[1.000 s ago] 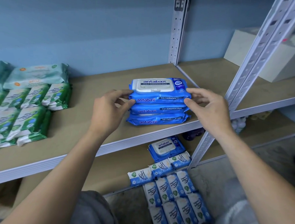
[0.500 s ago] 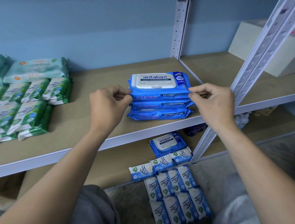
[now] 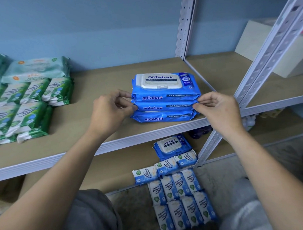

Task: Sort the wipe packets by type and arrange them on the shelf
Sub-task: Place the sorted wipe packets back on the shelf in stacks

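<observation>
Head view: I am looking down at a tan wooden shelf board [image 3: 87, 129] with a white metal front rail, set against a pale blue wall. A stack of three blue plastic wipe packets [image 3: 165, 107] printed "antabax" lies flat near the shelf's front edge, toward its right end. The top packet has a white flip lid facing up.

The stack sits directly between my two hands. My left hand [image 3: 109, 111] is at its left end, with thumb and fingers curled and pinching the crimped seam around the middle packet. My right hand [image 3: 217, 110] mirrors it at the right end, its fingertips pinching that seam. The hands are apart, one at each end of the stack.

Well to the left on the same board lie rows of small green and white wipe packets [image 3: 26, 109], with pale teal wipe packets [image 3: 36, 68] behind them.

On the lower shelf there is one more blue lidded wipe packet [image 3: 172, 145]. Just in front of it lie rows of small blue and white wipe packets [image 3: 178, 190].

A white slotted metal upright [image 3: 264, 59] rises beside my right hand, and a cream box [image 3: 295, 56] stands on the neighbouring shelf beyond it.
</observation>
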Motion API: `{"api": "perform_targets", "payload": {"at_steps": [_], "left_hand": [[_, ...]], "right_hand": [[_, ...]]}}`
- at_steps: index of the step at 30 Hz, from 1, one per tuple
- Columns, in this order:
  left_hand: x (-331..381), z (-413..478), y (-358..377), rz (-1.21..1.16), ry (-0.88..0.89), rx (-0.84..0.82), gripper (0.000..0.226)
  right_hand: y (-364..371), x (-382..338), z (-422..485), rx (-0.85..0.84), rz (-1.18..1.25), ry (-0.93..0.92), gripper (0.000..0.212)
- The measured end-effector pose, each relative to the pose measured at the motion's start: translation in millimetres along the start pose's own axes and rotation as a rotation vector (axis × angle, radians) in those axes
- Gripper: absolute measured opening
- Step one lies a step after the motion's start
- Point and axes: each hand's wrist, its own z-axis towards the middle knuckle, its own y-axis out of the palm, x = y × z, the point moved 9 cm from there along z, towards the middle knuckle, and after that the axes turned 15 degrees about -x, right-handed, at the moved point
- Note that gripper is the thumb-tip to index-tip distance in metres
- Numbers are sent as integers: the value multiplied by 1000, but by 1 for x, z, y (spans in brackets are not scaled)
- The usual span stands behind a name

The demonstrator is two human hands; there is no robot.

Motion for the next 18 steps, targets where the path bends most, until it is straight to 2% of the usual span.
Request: {"api": "perform_targets", "payload": {"at_steps": [6,13,18], "left_hand": [[-1,0,0,-32,-32,52,30],[5,-16,-5,107,28,77,29],[-4,-18,-6,95,15,-1,28]], "right_hand": [[3,2,2,12,45,4,19],[0,0,-3,13,16,-9,13],[0,3,-11,-14,-47,1,20]]}}
